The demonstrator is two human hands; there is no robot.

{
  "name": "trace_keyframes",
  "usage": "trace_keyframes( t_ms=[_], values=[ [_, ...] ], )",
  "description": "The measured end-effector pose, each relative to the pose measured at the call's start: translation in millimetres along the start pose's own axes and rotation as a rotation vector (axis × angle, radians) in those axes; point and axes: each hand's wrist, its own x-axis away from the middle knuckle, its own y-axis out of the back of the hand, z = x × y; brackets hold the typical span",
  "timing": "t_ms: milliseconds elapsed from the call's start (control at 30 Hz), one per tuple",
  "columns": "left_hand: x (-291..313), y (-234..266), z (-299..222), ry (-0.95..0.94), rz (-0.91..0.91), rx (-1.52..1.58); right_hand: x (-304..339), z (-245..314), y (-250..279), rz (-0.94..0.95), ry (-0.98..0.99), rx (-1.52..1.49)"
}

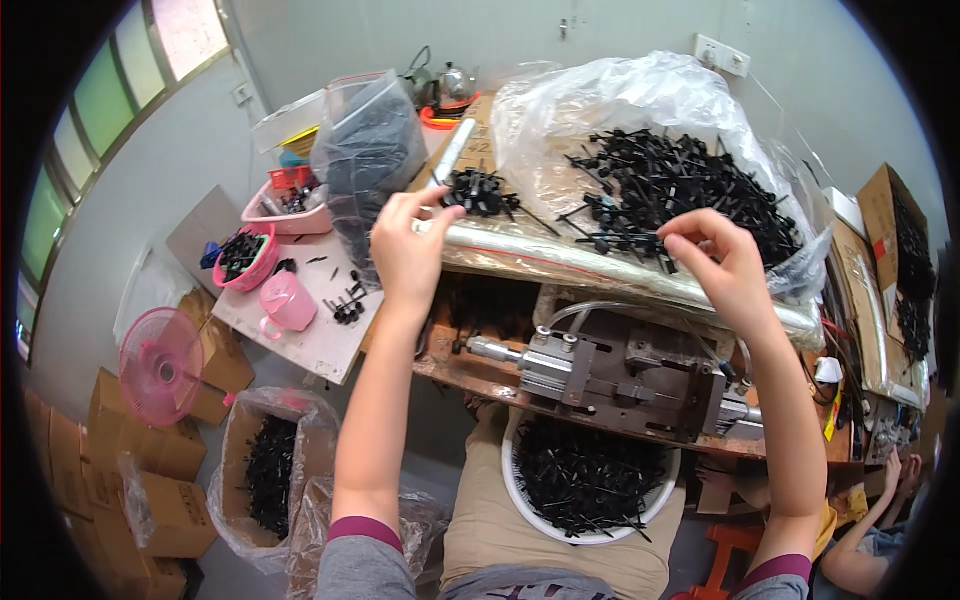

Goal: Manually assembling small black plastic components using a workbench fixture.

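White basket (509, 470) holds plenty of black parts (590, 470), large pile (690, 190) and small cluster (480, 192) left above, likely mid-job; left hand (408, 245), right hand (728, 260) fingers narrow, can't tell if gripping.

Pink fan (161, 366) — steel kettle (455, 87)
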Motion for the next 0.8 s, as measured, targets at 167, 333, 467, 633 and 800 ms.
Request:
trace_keyframes(
  t_ms=[167, 333, 467, 633, 800],
  values=[
    [-6.0, -31.5, 31.6, 0.118, 0.147, -0.054, 31.6, -24.3, 15.2, -0.112, -0.015, 0.02],
    [-4.1, -44.6, 29.6, 0.005, 0.151, -0.044, 31.9, -65.4, 53.2, -0.277, -0.167, 0.032],
    [-3.1, -34.5, 21.5, -0.01, 0.136, -0.095, 20.0, -71.2, 52.8, -0.195, -0.016, 0.397],
    [21.4, -24.7, -25.8, -0.11, 0.123, 0.122, -0.9, -70.3, 38.4, -0.03, -0.045, 0.777],
    [68.0, -6.1, -70.7, -0.29, 0.245, 0.28, -24.9, -83.5, 27.2, 0.079, -0.199, 0.85]
  ],
)
